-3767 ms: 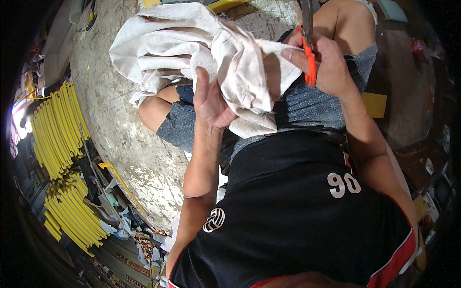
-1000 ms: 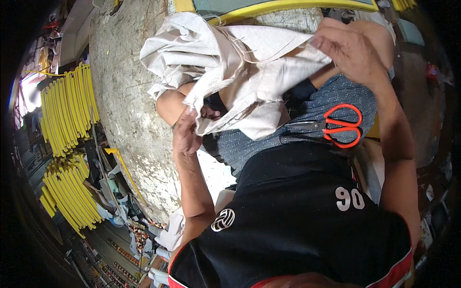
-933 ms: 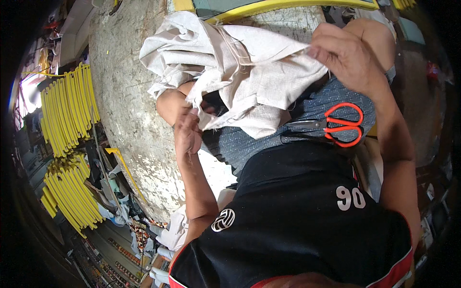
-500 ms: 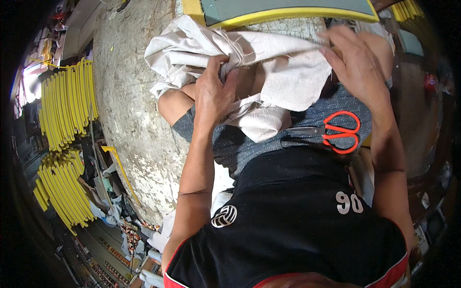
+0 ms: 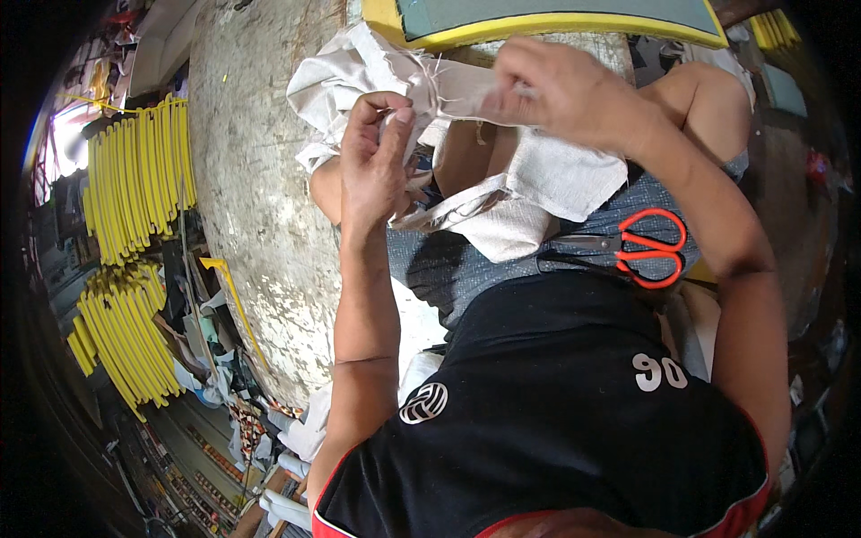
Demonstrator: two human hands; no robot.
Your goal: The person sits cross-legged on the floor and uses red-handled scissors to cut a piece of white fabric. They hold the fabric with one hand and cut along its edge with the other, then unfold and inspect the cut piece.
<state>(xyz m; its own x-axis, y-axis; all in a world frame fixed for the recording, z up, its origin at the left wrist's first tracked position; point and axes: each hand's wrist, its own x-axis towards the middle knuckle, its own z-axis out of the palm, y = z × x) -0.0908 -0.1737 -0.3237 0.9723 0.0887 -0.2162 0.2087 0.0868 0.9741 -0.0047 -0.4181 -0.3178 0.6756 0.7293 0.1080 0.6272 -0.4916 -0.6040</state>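
Observation:
Off-white woven fabric (image 5: 574, 175) with frayed edges and loose threads lies bunched across my lap. My left hand (image 5: 375, 157) pinches a gathered part of it between thumb and forefinger. Close by on the right, my right hand (image 5: 560, 94) is closed on the upper strip of the fabric, its fingertips partly blurred. Between the hands the cloth is drawn fairly straight, with ragged threads standing up near the left one. Scissors (image 5: 653, 249) with orange-red handles rest on my dark patterned shorts, blades pointing left, their tips partly under the cloth.
A worn, paint-flecked board (image 5: 260, 179) spreads out on the left. Beyond the fabric is a grey panel with a yellow edge (image 5: 556, 29). Stacks of yellow-edged pieces (image 5: 139, 175) stand at far left, above scraps and clutter. A grey-green piece (image 5: 785, 90) sits at far right.
My right hand has moved left and taken hold of the fabric's upper strip, closer to my left hand. My left hand has turned, shifting slightly left, and the view has shifted a little.

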